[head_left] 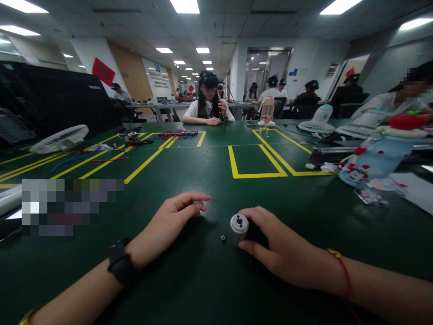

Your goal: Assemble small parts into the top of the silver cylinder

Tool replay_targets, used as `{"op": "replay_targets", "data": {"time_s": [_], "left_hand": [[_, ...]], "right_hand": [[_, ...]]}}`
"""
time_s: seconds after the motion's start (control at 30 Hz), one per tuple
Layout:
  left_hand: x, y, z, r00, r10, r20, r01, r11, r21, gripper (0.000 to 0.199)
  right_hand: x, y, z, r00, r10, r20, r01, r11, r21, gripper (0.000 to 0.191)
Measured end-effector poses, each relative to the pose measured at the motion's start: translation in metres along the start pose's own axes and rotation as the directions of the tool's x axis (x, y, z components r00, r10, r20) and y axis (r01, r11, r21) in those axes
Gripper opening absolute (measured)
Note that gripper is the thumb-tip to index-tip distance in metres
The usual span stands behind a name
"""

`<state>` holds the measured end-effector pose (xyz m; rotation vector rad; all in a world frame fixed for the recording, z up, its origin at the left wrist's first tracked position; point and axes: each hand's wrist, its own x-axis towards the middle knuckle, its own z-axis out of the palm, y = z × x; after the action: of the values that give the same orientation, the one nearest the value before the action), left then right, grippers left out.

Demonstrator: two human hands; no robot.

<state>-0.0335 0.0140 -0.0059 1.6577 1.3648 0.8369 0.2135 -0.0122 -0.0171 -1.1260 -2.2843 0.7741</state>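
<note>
A silver metal cylinder (239,229) stands upright on the green table (196,280), its round top showing a dark centre hole. My right hand (270,243) grips it from the right, thumb on the near side and fingers behind. Just left of the cylinder lies a tiny metal ring-like part (223,238). My left hand (179,210) hovers or rests to the left, empty, its index finger stretched out and the other fingers partly curled. It touches neither the cylinder nor the small part.
Yellow tape (260,175) marks the table ahead. Red and blue wires (177,134) lie beyond. At the right are a blue cup (375,158), a clear packet (372,196) and fans (318,122). A white fan (62,139) lies left. A person (208,108) sits opposite.
</note>
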Motion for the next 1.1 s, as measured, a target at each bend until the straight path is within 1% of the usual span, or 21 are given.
{"op": "replay_targets", "data": {"time_s": [0.17,0.33,0.47,0.57,0.63,0.7,0.8,0.97,1.1], "left_hand": [[0.0,0.0,0.001,0.999,0.001,0.035,-0.002,1.0,0.019,0.025],[-0.001,-0.004,0.002,0.992,0.051,0.113,-0.056,0.997,0.048,0.022],[-0.002,-0.002,0.004,0.969,0.137,0.203,-0.168,0.976,0.142,0.017],[-0.003,0.001,0.006,0.935,0.197,0.294,-0.269,0.936,0.227,0.015],[-0.005,0.003,0.007,0.915,0.23,0.331,-0.322,0.911,0.256,0.014],[-0.007,0.004,0.008,0.905,0.254,0.341,-0.354,0.894,0.274,0.014],[-0.009,0.005,0.009,0.901,0.259,0.349,-0.368,0.882,0.293,0.015],[-0.009,0.006,0.013,0.911,0.245,0.333,-0.358,0.871,0.337,0.017],[-0.008,0.005,0.018,0.919,0.249,0.305,-0.348,0.876,0.333,0.01]], "right_hand": [[-0.001,0.001,0.001,1.0,0.006,-0.007,-0.006,1.0,-0.001,0.038],[-0.002,0.0,0.001,1.0,-0.006,-0.014,0.006,1.0,0.007,0.038],[-0.001,0.001,0.001,0.999,-0.038,-0.028,0.038,0.999,-0.002,0.05],[-0.001,0.002,0.002,0.999,-0.043,-0.027,0.043,0.999,0.005,0.044],[0.0,0.003,0.003,0.999,-0.041,-0.031,0.041,0.999,0.014,0.039],[0.0,0.003,0.003,0.999,-0.038,-0.037,0.038,0.999,0.019,0.038],[0.0,0.003,0.002,0.999,-0.03,-0.033,0.031,0.999,0.018,0.038],[0.0,0.003,0.002,0.999,-0.037,-0.035,0.037,0.999,0.019,0.039],[0.0,0.003,0.002,0.999,-0.042,-0.034,0.043,0.999,0.02,0.039]]}}
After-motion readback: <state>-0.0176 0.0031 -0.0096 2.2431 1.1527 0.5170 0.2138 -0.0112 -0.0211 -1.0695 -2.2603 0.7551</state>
